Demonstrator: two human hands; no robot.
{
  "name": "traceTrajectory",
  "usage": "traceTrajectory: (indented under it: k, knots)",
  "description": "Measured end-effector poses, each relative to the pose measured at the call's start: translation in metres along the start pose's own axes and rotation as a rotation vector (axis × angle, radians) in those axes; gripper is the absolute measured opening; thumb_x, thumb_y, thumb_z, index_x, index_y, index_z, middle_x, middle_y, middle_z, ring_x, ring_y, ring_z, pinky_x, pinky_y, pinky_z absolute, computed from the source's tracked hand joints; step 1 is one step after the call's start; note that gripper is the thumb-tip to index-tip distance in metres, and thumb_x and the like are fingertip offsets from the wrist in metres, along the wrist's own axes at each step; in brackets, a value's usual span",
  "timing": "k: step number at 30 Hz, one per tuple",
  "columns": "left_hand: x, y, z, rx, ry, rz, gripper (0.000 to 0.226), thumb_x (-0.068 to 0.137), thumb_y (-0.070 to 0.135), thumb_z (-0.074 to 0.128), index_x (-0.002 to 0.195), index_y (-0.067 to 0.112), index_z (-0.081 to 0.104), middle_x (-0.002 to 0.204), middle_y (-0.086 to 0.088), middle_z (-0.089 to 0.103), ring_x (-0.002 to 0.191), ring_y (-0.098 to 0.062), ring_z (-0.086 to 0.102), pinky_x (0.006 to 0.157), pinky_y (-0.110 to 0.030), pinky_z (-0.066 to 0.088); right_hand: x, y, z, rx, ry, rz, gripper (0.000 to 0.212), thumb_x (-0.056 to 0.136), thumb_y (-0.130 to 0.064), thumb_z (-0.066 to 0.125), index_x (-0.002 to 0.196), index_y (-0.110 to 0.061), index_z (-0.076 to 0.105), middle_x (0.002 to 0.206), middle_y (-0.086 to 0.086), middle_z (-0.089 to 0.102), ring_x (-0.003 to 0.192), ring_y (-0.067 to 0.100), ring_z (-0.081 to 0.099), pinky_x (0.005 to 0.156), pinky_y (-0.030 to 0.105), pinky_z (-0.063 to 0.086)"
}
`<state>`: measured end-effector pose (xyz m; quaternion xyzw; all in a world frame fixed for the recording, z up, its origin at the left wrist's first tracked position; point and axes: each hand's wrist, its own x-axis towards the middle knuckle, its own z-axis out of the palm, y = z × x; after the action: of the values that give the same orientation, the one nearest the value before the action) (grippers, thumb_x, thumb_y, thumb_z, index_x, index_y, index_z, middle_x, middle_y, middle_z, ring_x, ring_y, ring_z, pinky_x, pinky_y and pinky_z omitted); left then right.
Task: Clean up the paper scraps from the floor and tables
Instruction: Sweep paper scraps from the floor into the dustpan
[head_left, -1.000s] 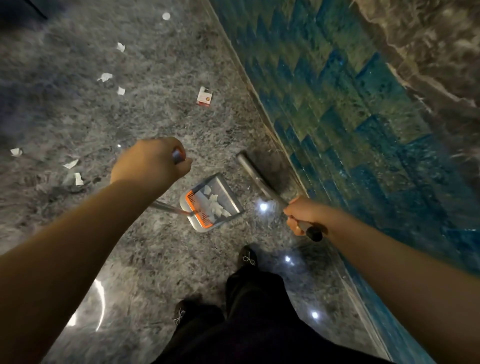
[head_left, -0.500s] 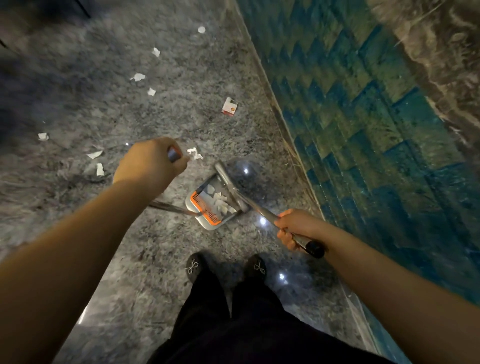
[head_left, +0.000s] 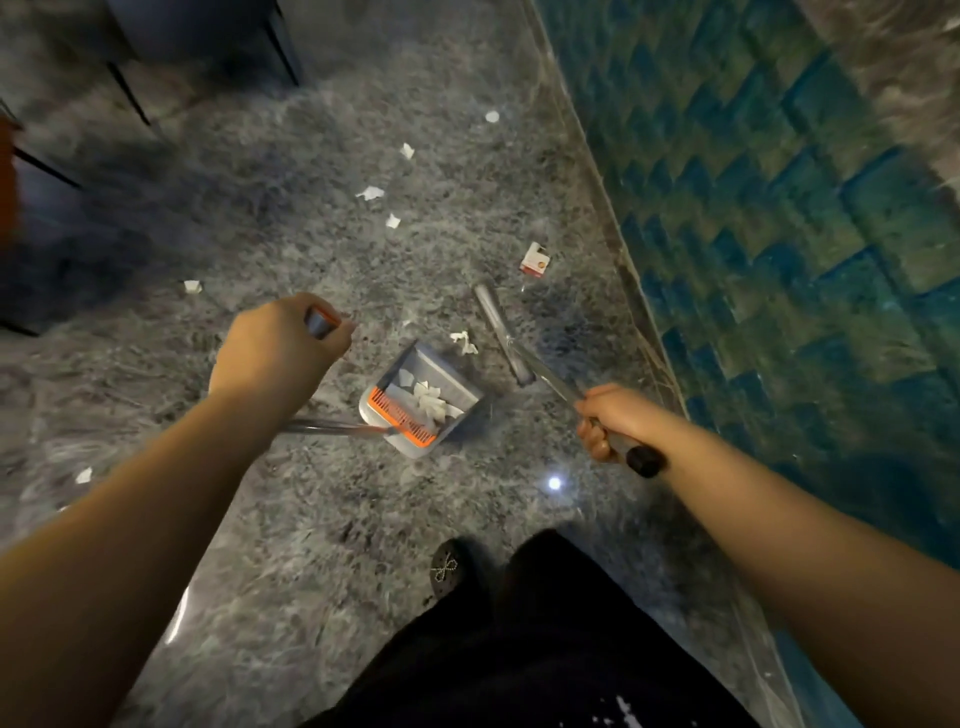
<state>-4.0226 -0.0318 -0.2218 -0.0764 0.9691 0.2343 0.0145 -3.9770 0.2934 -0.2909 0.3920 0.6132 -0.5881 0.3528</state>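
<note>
Grey marble floor (head_left: 270, 218) fills most of the view, bounded on the right by a blue-green tiled wall (head_left: 779, 218). Dark chair legs (head_left: 280, 47) stand at the far left, well beyond the dustpan.

Reference landmark: the grey dustpan (head_left: 441, 374), resting on the floor in the centre, with an orange comb edge (head_left: 402, 418) along its near side. Several white paper scraps (head_left: 428, 402) lie inside it.

Just right of the dustpan is the broom (head_left: 506, 332), its head on the floor and its shaft angled back toward the person. The right hand (head_left: 615, 421) is wrapped round the shaft close to its black end cap (head_left: 644, 461). Left of the dustpan, the left hand (head_left: 278, 353) is clenched round the top of the dustpan's long handle (head_left: 332, 428). The two hands are well apart.

Near the dustpan, toward the person, a dark shoe (head_left: 447, 569) shows above black trousers (head_left: 519, 649).

A red-and-white carton scrap (head_left: 535, 260) lies beyond the dustpan, near the wall base. A crumpled white scrap (head_left: 464, 342) lies just beyond the dustpan mouth, beside the broom head. Further loose scraps (head_left: 371, 193) are scattered well beyond the dustpan; others lie to its left.
</note>
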Motion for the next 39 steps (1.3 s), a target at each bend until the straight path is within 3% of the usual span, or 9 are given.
traceTrajectory:
  k: [6,9,15,20,24,27,32,35,39]
  knots:
    - [0.041,-0.018,-0.003,0.02,-0.026,-0.025,0.019,0.084,0.044,0.068,0.084,0.025,0.067,0.06,0.014,0.055,0.051,0.001,0.045,0.048,-0.021,0.032,0.029,-0.04,0.02,-0.049,-0.026,-0.015,0.02,0.101,-0.003,0.037,0.084,-0.009,0.045,0.06,0.007,0.037,0.028,0.007,0.034,0.032,0.012,0.029]
    - [0.068,-0.019,-0.002,0.06,-0.056,-0.03,0.023,0.084,0.045,0.067,0.088,0.023,0.068,0.078,-0.003,0.066,0.067,-0.019,0.053,0.061,-0.028,0.038,0.054,-0.063,0.026,-0.084,-0.023,0.028,0.019,0.1,-0.003,0.033,0.088,-0.01,0.045,0.061,0.007,0.039,0.029,0.007,0.035,0.033,0.013,0.03]
    - [0.134,-0.007,0.009,0.111,-0.121,-0.063,0.025,0.086,0.041,0.067,0.09,0.016,0.067,0.087,-0.011,0.068,0.086,-0.032,0.06,0.072,-0.037,0.049,0.11,-0.112,0.034,-0.191,-0.022,0.076,0.019,0.1,-0.004,0.035,0.085,-0.01,0.046,0.055,0.006,0.04,0.029,0.009,0.036,0.033,0.015,0.031]
    - [0.179,0.002,0.014,0.173,-0.164,-0.096,0.023,0.086,0.043,0.065,0.088,0.019,0.067,0.085,-0.01,0.066,0.08,-0.03,0.058,0.066,-0.035,0.046,0.143,-0.141,0.043,-0.409,-0.003,0.081,0.017,0.093,0.001,0.035,0.092,-0.003,0.051,0.05,0.007,0.047,0.035,0.013,0.041,0.036,0.02,0.035]
    - [0.196,0.003,0.014,0.183,-0.158,-0.117,0.021,0.086,0.044,0.066,0.087,0.023,0.067,0.08,-0.006,0.063,0.077,-0.029,0.058,0.064,-0.033,0.046,0.151,-0.163,0.053,-0.568,-0.103,0.1,0.016,0.091,0.003,0.036,0.094,0.0,0.051,0.047,0.008,0.05,0.038,0.016,0.045,0.041,0.024,0.039]
    - [0.202,0.004,0.015,0.19,-0.142,-0.139,0.022,0.086,0.046,0.065,0.088,0.024,0.066,0.075,-0.002,0.059,0.071,-0.024,0.053,0.061,-0.031,0.042,0.15,-0.176,0.061,-0.504,-0.18,0.173,0.015,0.094,0.001,0.034,0.092,-0.008,0.046,0.041,0.002,0.046,0.031,0.01,0.04,0.037,0.017,0.035]
    - [0.205,0.006,0.018,0.191,-0.13,-0.139,0.024,0.086,0.046,0.063,0.092,0.023,0.066,0.079,-0.005,0.064,0.073,-0.028,0.058,0.061,-0.032,0.044,0.144,-0.189,0.068,-0.419,-0.32,0.267,0.01,0.098,-0.002,0.038,0.096,-0.008,0.046,0.054,0.003,0.045,0.034,0.006,0.04,0.036,0.014,0.034]
    - [0.204,0.002,0.015,0.196,-0.127,-0.149,0.023,0.086,0.047,0.064,0.09,0.025,0.065,0.084,-0.008,0.067,0.076,-0.03,0.059,0.061,-0.032,0.043,0.137,-0.194,0.071,-0.385,-0.335,0.312,0.012,0.098,-0.003,0.037,0.098,-0.011,0.044,0.057,0.003,0.043,0.032,0.005,0.038,0.034,0.012,0.032]
    - [0.2,-0.013,0.002,0.144,-0.111,-0.185,0.02,0.084,0.044,0.068,0.089,0.025,0.067,0.082,-0.006,0.068,0.07,-0.021,0.052,0.062,-0.03,0.04,0.128,-0.204,0.078,-0.414,-0.306,0.294,0.017,0.099,-0.002,0.032,0.09,-0.012,0.043,0.06,0.005,0.041,0.029,0.005,0.035,0.033,0.01,0.029]
